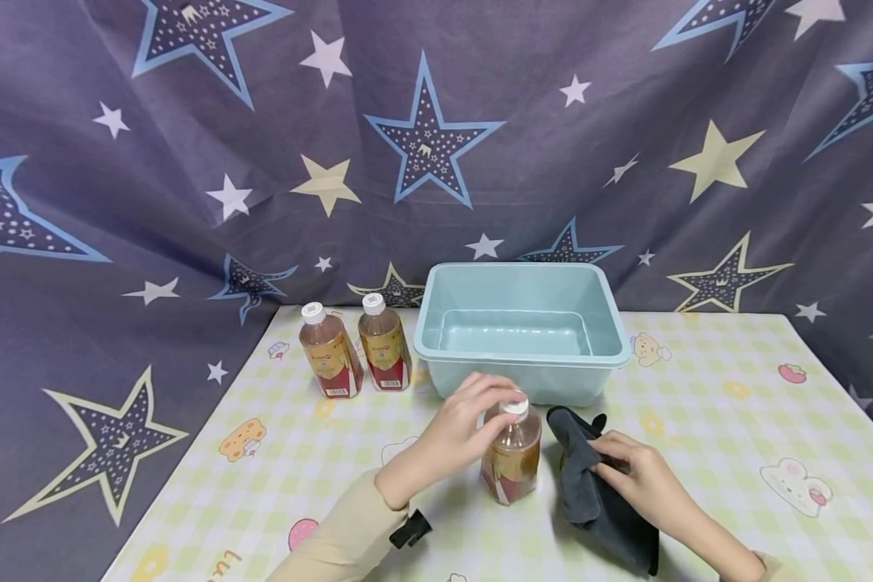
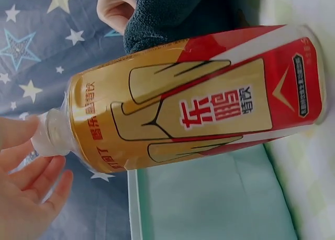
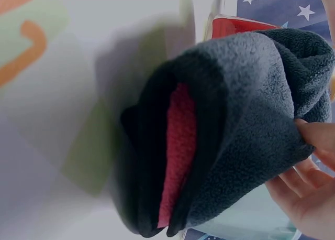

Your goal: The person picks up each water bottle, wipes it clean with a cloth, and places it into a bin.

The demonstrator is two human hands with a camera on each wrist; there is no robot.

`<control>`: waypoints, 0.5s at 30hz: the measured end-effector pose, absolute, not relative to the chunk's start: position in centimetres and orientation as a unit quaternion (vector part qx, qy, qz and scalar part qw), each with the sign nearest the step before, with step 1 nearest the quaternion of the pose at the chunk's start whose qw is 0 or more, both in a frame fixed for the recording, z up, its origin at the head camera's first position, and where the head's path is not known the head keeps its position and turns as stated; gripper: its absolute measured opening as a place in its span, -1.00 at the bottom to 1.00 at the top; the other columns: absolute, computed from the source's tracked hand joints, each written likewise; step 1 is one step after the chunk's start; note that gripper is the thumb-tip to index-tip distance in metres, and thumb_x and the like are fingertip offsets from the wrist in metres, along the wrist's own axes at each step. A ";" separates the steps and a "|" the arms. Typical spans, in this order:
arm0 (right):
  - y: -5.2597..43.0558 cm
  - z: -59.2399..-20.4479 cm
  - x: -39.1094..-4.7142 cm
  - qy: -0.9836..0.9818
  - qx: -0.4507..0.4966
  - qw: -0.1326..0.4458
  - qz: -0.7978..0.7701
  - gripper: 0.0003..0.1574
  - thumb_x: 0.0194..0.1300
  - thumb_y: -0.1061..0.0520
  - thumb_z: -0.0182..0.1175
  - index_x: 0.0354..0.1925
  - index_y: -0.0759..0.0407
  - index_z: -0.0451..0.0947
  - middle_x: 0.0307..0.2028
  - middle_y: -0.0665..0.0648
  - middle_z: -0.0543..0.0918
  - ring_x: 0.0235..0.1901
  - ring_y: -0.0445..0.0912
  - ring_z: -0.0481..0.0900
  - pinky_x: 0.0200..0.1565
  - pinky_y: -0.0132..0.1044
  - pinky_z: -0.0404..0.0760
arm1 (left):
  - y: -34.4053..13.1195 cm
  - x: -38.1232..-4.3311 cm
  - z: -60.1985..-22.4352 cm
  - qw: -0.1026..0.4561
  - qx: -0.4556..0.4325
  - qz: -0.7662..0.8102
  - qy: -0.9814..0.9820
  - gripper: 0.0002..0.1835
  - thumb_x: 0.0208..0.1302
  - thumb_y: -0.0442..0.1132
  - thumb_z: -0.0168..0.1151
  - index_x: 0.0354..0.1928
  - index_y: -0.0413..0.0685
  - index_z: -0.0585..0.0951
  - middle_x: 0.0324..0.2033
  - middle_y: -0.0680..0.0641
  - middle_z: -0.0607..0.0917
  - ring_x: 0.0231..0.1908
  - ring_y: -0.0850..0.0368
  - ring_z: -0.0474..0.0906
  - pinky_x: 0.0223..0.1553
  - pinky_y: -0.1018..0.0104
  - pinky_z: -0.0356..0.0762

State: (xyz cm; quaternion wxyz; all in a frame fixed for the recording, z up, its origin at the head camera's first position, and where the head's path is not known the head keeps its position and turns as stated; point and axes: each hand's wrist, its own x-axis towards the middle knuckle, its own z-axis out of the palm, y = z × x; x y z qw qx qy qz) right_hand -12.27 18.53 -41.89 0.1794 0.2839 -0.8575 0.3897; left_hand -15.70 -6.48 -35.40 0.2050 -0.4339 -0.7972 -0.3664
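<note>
A drink bottle point(image 1: 511, 465) with a gold and red label stands upright on the table in front of the basin. My left hand point(image 1: 473, 416) holds it by its white cap point(image 2: 52, 132), thumb on one side and fingers on the other. To the right of the bottle, my right hand point(image 1: 643, 477) pinches a dark grey cloth point(image 1: 589, 501). The cloth is folded and hangs down to the tabletop; a pink inner face point(image 3: 180, 151) shows in the right wrist view. Part of the bottle's upper side is hidden behind my left fingers in the head view.
A light blue plastic basin point(image 1: 524, 368) stands at the back middle with nothing in it. Two similar bottles, one on the left point(image 1: 331, 352) and another beside it point(image 1: 384, 343), stand left of the basin. A starry curtain point(image 1: 436, 226) hangs behind the checked tablecloth point(image 1: 706, 420).
</note>
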 end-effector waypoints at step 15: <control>18.4 -41.8 -12.2 -0.860 0.286 0.169 0.386 -0.66 -0.16 0.48 0.28 -0.32 0.26 0.61 -0.38 -0.04 0.58 -0.32 -0.32 0.50 -0.40 -0.52 0.53 | -6.7 -16.0 -35.8 0.210 -0.478 -0.334 -0.785 -0.76 0.19 -0.33 0.06 -0.09 -0.16 0.54 -0.06 -0.08 0.55 -0.07 0.16 0.39 0.03 0.43 0.32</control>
